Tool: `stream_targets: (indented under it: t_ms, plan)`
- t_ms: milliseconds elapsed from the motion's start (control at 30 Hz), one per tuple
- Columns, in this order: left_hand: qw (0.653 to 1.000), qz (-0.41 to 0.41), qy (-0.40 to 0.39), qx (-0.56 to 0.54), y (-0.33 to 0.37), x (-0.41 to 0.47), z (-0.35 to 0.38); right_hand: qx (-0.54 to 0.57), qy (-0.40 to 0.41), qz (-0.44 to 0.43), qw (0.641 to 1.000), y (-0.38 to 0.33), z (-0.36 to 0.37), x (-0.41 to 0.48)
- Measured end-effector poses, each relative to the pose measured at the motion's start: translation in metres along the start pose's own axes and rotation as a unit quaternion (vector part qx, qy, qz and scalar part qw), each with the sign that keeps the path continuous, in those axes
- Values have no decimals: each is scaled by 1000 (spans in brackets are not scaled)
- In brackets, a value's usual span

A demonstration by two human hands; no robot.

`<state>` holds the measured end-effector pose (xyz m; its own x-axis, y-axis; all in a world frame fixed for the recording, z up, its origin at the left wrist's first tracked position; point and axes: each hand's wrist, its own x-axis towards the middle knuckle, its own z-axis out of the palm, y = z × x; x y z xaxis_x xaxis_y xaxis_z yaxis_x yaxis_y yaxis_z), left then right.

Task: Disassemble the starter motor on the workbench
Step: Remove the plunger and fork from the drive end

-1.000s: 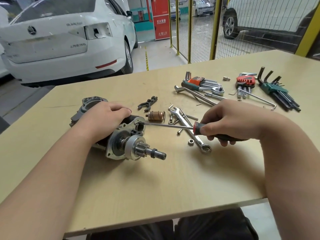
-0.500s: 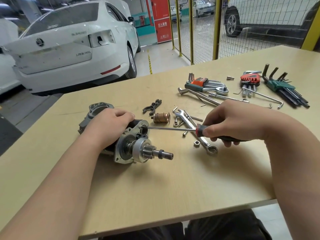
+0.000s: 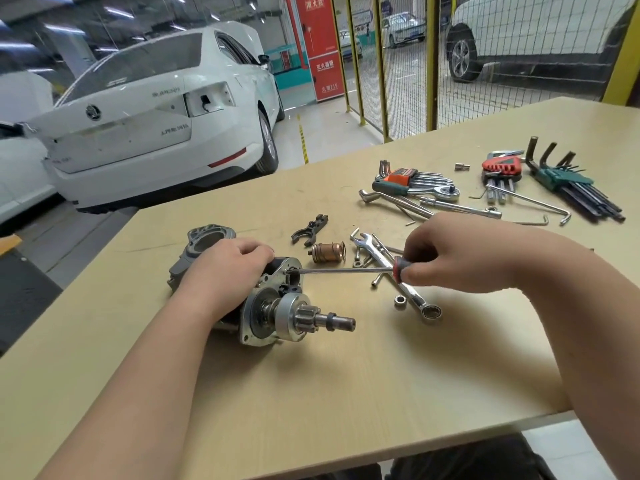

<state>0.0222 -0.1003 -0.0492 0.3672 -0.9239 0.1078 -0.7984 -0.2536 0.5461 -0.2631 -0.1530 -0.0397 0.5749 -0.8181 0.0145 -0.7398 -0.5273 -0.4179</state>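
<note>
**Head view.** The starter motor lies on its side on the tabletop, left of centre, with its pinion shaft pointing right.

- **Left hand:** Your left hand sits over the top of the motor body, with the fingers curled round it.
- **Right hand:** Your right hand grips the handle of a screwdriver, held roughly level. The tip meets the upper part of the end plate, apparently at a screw, though the head is too small to confirm.
- **Position:** The motor is under your left hand and well to the left of your right, with the screwdriver shaft bridging the gap.

**Handling assessment.** The unit appears to be steel and cast metal, so judge it heavy and rigid. Its round body is liable to roll, and the bare metal may be greasy. Take hold at the body or the flange plate, not at the pinion shaft, which would likely turn in your grip.

**Nearby parts.** A copper-coloured plunger, a black fork lever and a wrench lie just right of the motor.
</note>
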Motion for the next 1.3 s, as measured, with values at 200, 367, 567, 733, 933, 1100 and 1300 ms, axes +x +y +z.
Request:
stream_targets:
  t_ms: [200, 367, 567, 733, 933, 1100, 1300]
  plan:
    - [1000, 0, 11, 20, 4, -5, -2, -95, 38, -4, 995, -9, 8, 0]
    - [999, 0, 23, 39, 5, -6, -1, -154, 57, 1, 986, -18, 21, 4]
    - [998, 6, 32, 61, 4, -5, 0, -198, 27, 13, 980, -26, 22, 4]
    - [997, -6, 38, 69, 4, -4, 1, -276, 90, 30, 956, -31, 21, 11]
    - [993, -20, 62, 96, 3, -8, 3, -212, 17, 26, 977, -30, 25, 18]
    - [993, -19, 58, 104, 5, -10, 3, -289, 83, 16, 953, -33, 24, 30]
    - [993, -16, 54, 100, 4, -10, 3, -253, 21, 25, 967, -31, 25, 35]
